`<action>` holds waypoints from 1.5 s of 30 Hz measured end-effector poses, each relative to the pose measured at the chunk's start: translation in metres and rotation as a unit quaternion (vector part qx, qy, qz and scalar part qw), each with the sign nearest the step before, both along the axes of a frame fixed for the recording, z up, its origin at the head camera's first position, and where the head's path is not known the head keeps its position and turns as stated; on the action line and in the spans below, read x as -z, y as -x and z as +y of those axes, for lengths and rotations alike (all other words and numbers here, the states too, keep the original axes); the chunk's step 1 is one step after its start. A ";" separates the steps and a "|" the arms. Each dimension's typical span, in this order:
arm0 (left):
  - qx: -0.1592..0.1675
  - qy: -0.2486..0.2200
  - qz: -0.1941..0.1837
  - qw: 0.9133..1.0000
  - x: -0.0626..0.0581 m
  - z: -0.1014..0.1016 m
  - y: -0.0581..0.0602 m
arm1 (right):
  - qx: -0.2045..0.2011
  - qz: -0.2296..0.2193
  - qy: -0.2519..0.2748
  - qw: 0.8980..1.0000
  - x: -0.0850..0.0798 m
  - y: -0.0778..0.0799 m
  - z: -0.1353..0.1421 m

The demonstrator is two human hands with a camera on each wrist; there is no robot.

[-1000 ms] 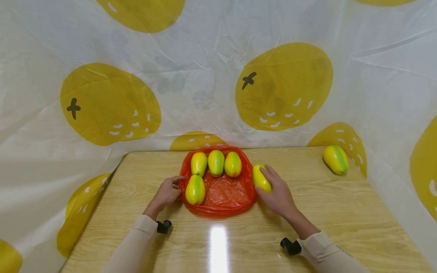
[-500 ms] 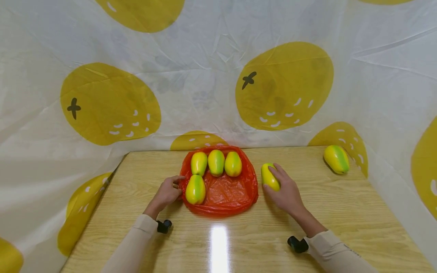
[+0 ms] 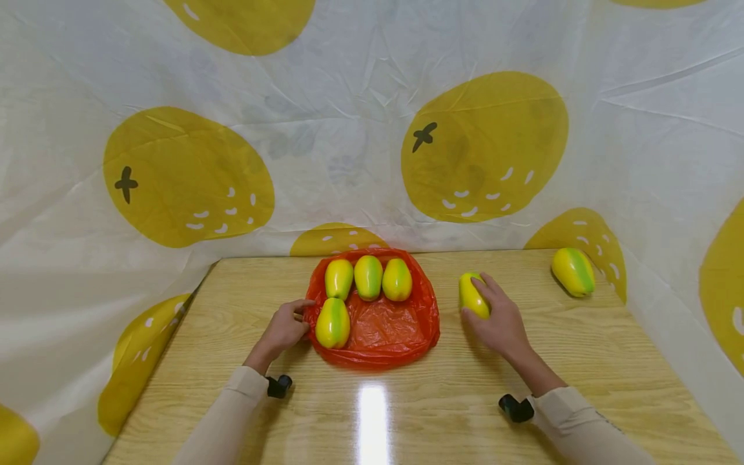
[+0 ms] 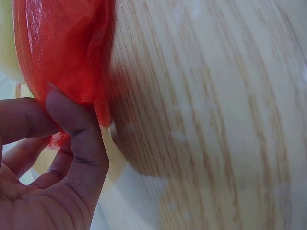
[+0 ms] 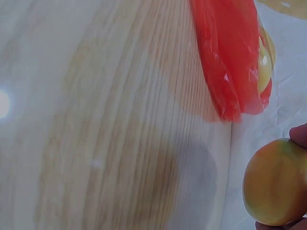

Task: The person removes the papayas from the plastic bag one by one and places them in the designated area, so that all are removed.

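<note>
A red plastic bag [image 3: 383, 358] lies spread open on the table, its rim rolled down. Several yellow papayas with green stripes sit inside it, among them one papaya [image 3: 332, 323] at the near left and another papaya [image 3: 397, 279] at the back right. On the bag's left side, my left hand [image 3: 289, 328] pinches the rim between thumb and fingers, as the left wrist view shows close up. To the right of the bag, my right hand [image 3: 498, 320] grips a single papaya [image 3: 472, 296], apart from the bag. The palm side of that hand is hidden in the head view.
One more papaya [image 3: 572, 272] lies at the table's back right. The wooden table [image 3: 442, 413] ends at the back against a white cloth [image 3: 349, 155] printed with large yellow fruit. A bright light reflection shows on the near tabletop.
My right hand has carried its papaya rightward, away from the bag's right rim. The left hand and the bag have stayed in place.
</note>
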State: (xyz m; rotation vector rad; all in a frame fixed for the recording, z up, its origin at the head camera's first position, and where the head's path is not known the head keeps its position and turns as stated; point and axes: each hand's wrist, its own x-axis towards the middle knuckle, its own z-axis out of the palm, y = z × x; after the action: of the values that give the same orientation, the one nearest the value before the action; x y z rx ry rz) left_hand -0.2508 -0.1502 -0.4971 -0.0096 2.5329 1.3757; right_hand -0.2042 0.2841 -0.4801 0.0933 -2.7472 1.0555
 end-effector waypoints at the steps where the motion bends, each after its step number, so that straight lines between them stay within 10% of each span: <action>1: 0.001 0.000 0.001 1.000 0.000 0.000 0.000 | 0.001 -0.001 0.000 1.000 0.000 0.001 0.001; 45: -0.004 -0.003 -0.005 1.000 0.003 0.000 0.002 | 0.028 0.000 -0.022 0.999 0.012 0.029 0.052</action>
State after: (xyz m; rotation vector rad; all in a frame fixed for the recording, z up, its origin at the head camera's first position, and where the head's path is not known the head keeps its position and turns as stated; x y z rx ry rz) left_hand -0.2525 -0.1500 -0.5003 -0.0263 2.5243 1.3825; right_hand -0.2328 0.3357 -0.4917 0.0231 -2.7568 0.9806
